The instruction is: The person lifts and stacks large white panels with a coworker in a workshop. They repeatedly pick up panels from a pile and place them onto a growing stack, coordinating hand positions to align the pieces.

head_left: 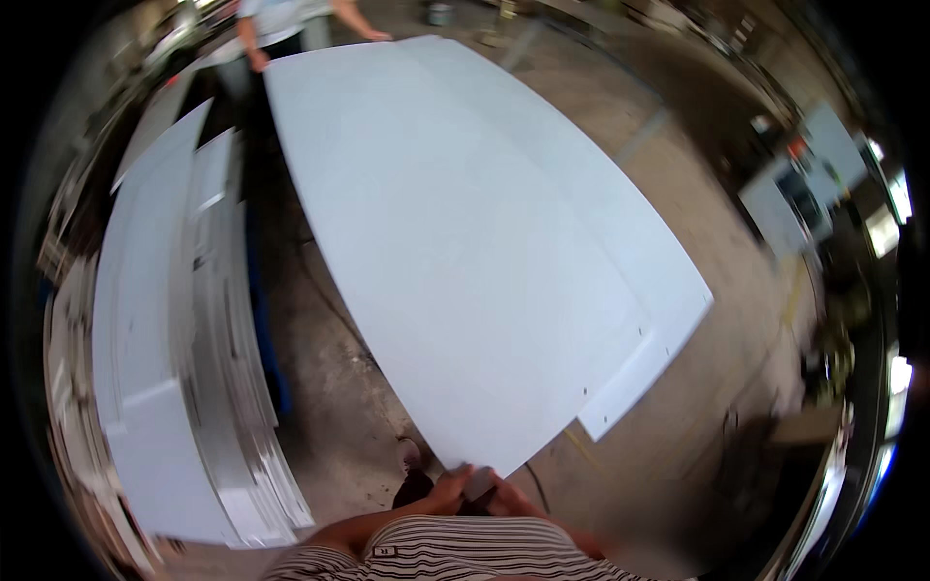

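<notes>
A large white panel (pixel 436 203) stretches away from me, its near corner at my waist. At that corner my left hand (pixel 449 490) is closed on the panel's edge. Close beside it, my right hand (pixel 508 498) is closed on the edge too. Between the two hands a small grey piece (pixel 479 482) covers the corner; its kind cannot be made out. A second white sheet (pixel 620 402) juts out on the right side. Another person's hands (pixel 260 60) are on the panel's far end.
On the left lies a stack of white panels (pixel 145 290) with uneven edges. At the right stands a light grey machine or cabinet (pixel 775 208). Dark cables cross the concrete floor (pixel 339 455), and a brown box (pixel 806 426) sits at the lower right.
</notes>
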A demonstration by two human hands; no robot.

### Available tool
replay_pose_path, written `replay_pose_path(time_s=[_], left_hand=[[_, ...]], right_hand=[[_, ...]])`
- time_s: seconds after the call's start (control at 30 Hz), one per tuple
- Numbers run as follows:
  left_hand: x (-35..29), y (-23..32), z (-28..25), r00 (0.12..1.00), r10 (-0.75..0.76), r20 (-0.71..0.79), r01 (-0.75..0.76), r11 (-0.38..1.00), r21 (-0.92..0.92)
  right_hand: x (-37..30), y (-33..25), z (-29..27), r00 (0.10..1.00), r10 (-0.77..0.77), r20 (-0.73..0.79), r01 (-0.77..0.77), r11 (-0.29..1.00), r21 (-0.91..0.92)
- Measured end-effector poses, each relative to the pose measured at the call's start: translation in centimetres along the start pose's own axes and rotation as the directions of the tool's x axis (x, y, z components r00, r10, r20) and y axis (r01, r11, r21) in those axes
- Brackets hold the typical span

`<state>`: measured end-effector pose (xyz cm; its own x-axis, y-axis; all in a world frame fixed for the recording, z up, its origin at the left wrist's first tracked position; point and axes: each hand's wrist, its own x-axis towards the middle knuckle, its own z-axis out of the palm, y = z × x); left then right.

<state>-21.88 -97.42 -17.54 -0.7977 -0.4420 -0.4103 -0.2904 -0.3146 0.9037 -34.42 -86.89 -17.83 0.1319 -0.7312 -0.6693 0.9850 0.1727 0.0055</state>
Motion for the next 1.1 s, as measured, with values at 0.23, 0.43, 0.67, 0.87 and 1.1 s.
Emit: replay_pose_path(time_s=[0.23,0.43,0.67,0.87,1.1], left_hand=[[-8.6,3.4,-3.7,0.745,-0.544,-0.386,0.245,0.762,-0.599],[-13.3,0.2,-6.2,0.515,-0.527,-0.676,0.057,0.808,-0.586],[-24.7,-3.4,-9.7,0.163,-0.647,-0.745,-0.210,0.715,-0.667],[-33.8,-8.2,-14.6,0.099,-0.681,-0.726,-0.313,0.671,-0.672],[-50.1,-8.3,-25.3,0.132,-0.582,-0.802,-0.741,0.480,-0.470]], right_hand=[[5.0,-21.2,-2.5,0.961,-0.274,-0.040,0.274,0.962,-0.004],[10.8,-24.8,-5.4,0.925,-0.260,-0.277,0.187,0.946,-0.264],[8.7,-11.5,-1.7,0.975,0.017,-0.222,-0.096,0.932,-0.349],[7.4,-3.9,0.5,0.977,0.209,-0.049,-0.183,0.688,-0.702],[7.3,18.4,10.9,0.952,0.282,-0.122,-0.290,0.691,-0.662]])
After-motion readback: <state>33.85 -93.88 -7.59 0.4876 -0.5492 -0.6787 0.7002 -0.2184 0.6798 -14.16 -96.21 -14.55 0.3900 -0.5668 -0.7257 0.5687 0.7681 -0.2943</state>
